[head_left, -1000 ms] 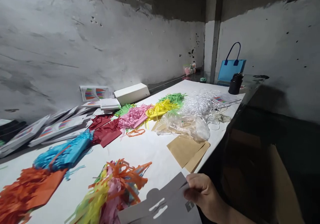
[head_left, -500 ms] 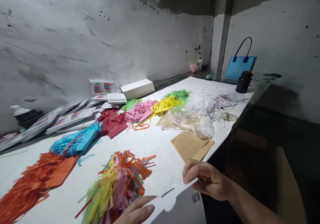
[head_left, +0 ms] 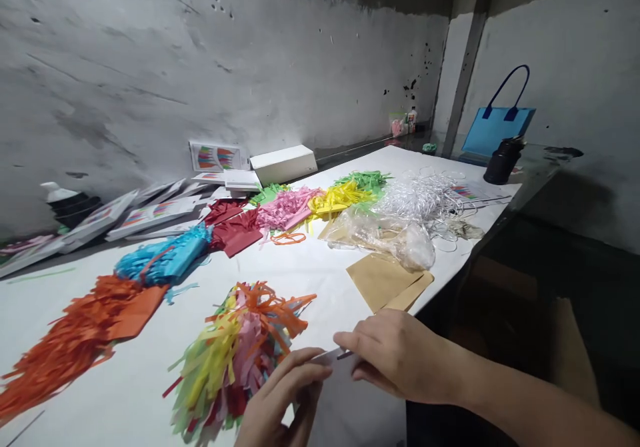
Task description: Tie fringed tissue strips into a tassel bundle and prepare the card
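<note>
Layout, left to right, with clock directions taken from the centre of the white table.

1. At 9 o'clock lies the orange fringe pile, loose and flat. Just beyond it, toward 10 o'clock, lies the blue fringe pile. Printed cards lean in a row along the wall edge behind both.

2. At 7 o'clock lies the mixed fringe bundle: yellow, pink, orange and green strips gathered into one cluster. Judged from this, one bundle is assembled, while the single-colour piles remain unsorted stock.

3. At 6 o'clock the left hand and right hand meet on the white card, which lies flat at the near table edge, just beside the mixed fringe bundle. The left hand's fingers are curled, with thumb and forefinger pinching the card's upper edge. The right hand's fingers are bent down and closed onto the same edge from the other side. The card carries no fringe, so mounting appears not yet done.

4. At 12 o'clock run the red pile, pink pile, yellow pile and green pile, touching in sequence.

5. At 2 o'clock lie the clear plastic bags, the white string heap and the brown envelopes. These appear untouched, so bagging seems to remain.
</note>
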`<state>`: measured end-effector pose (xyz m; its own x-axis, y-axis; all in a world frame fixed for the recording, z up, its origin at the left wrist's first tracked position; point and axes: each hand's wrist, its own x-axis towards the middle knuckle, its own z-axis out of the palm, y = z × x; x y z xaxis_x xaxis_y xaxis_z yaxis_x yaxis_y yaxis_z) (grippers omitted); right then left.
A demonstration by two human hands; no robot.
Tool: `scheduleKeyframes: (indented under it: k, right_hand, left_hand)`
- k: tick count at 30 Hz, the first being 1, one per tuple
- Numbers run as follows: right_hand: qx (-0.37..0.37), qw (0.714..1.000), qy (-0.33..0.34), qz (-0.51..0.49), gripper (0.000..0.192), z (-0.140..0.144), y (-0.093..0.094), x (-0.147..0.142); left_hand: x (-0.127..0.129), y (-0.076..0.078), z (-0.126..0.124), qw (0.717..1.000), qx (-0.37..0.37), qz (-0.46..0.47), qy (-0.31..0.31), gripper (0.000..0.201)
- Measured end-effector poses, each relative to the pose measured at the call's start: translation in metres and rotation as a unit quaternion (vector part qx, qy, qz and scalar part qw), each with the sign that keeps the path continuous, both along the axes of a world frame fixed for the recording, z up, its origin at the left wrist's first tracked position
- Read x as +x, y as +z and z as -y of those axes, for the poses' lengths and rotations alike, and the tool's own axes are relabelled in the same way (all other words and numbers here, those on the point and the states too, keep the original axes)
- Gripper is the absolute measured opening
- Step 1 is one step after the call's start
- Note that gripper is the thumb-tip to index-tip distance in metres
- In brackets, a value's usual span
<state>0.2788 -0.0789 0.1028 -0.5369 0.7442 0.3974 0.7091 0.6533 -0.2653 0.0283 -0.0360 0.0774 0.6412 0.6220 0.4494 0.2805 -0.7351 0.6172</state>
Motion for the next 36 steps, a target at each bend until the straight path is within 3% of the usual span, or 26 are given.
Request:
scheduleKeyframes:
  k: [4,9,15,19,29,36]
  right_hand:
    - [-0.025,0.996,-0.023,0.084,0.023,-0.005,0.006,-0.006]
    - [0.030,0.992,0.009,0.123,0.042,-0.010,0.006,-0.005]
    - [-0.057,0.993,0.013,0.100,0.043,-0.017,0.011,0.000]
    - [-0.099,0.992,0.015,0.076,0.034,-0.021,0.016,0.003]
    - [-0.111,0.985,-0.059,0.120,0.013,-0.028,0.018,0.000]
    - [-0.202,0.974,-0.027,0.097,0.009,-0.032,0.032,-0.001]
  left_hand:
    - [0.007,-0.001,0.001,0.999,0.026,-0.007,0.025,0.037]
    - [0.014,0.002,-0.005,1.000,0.023,0.007,0.020,0.043]
    - [0.020,0.011,-0.011,1.000,-0.021,-0.019,0.006,0.045]
    - [0.023,0.013,-0.014,0.999,-0.028,-0.026,-0.005,0.048]
    - [0.029,0.012,-0.013,1.000,-0.017,-0.023,0.004,0.054]
    - [0.036,0.011,-0.008,1.000,-0.024,0.006,-0.014,0.055]
